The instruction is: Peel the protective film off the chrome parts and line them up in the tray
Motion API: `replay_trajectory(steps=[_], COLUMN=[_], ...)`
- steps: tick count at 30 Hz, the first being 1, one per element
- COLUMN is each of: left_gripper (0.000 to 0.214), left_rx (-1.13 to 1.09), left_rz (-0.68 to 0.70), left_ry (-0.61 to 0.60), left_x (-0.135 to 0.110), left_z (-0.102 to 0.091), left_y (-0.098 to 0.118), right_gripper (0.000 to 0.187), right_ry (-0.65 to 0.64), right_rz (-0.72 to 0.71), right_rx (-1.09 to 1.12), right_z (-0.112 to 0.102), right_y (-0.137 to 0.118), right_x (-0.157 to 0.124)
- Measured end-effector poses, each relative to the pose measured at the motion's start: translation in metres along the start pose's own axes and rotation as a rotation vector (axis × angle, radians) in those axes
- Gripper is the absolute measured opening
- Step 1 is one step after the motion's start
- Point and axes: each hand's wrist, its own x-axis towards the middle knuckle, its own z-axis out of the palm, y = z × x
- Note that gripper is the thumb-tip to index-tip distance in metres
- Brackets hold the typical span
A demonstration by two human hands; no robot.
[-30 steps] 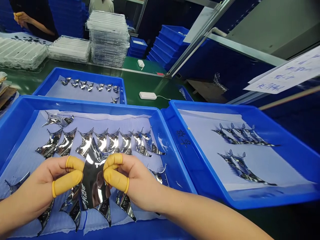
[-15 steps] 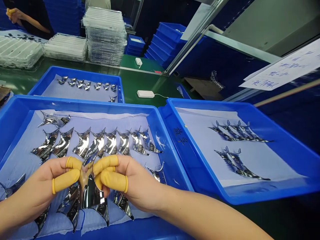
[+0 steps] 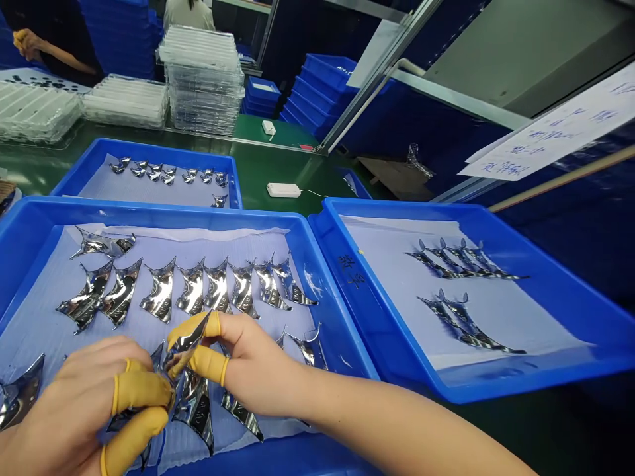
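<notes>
Both my hands wear yellow finger cots and meet over the near blue tray. My right hand pinches a shiny chrome trim piece, which is tilted with one pointed tip up. The yellow-covered fingers of my left hand close on the lower end of that same piece, partly hiding it. Below and around them, more curved chrome pieces lie on the white lining sheet. A row of similar pieces runs across the tray beyond my hands.
At the right, another blue tray holds several slim chrome pieces. Behind the near tray, a smaller blue tray carries small chrome parts. Clear plastic trays are stacked at the back. A co-worker's hand shows at far left.
My hands have turned the chrome piece from facing me to a narrow, edge-on tilt. My left hand has rolled over, its back now upward, and moved lower. The view has shifted slightly.
</notes>
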Motion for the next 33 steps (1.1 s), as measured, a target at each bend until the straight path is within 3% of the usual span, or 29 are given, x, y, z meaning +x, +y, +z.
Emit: replay_trajectory(steps=[3,6,9,12,16,19,22,25,27,31,33], left_gripper=[0.030,0.029,0.022,0.008,0.017,0.012,0.014,0.017,0.020,0.025,0.016], left_rx=[0.082,0.053,-0.042,-0.170,-0.478,-0.671,-0.683,-0.490,-0.206,0.638,0.860], left_rz=[0.081,0.041,-0.110,-0.353,-0.645,-0.726,-0.719,-0.661,-0.643,-0.732,-0.828], left_ry=[0.008,0.006,-0.018,-0.032,-0.081,-0.109,-0.049,0.096,0.159,0.015,-0.085], left_x=[0.001,0.002,0.001,-0.002,0.002,0.011,0.019,0.025,0.030,0.041,0.044], left_z=[0.004,0.002,-0.002,-0.007,-0.013,-0.018,-0.023,-0.038,-0.055,-0.096,-0.110], left_y=[0.003,0.005,0.007,0.003,-0.004,-0.009,-0.012,-0.012,-0.012,-0.020,-0.029], right_gripper=[0.009,0.008,0.007,0.011,0.012,0.007,0.009,0.009,0.010,0.016,0.017], right_ry=[-0.024,-0.019,-0.014,-0.015,-0.006,-0.022,-0.006,-0.008,-0.016,-0.022,-0.021], right_rz=[-0.039,-0.033,-0.024,-0.006,0.019,0.056,0.104,0.131,0.131,0.145,0.151], right_rx=[-0.054,-0.093,-0.095,-0.029,0.031,0.102,0.115,0.106,0.094,0.036,0.003], right_z=[0.000,-0.001,-0.001,-0.002,-0.002,-0.002,-0.003,-0.005,-0.007,-0.008,-0.009], right_y=[-0.002,-0.001,0.000,0.000,0.002,0.002,0.000,-0.003,-0.003,-0.001,0.001], right_x=[-0.001,-0.001,-0.001,0.000,0.002,0.003,0.003,0.003,0.004,0.007,0.009])
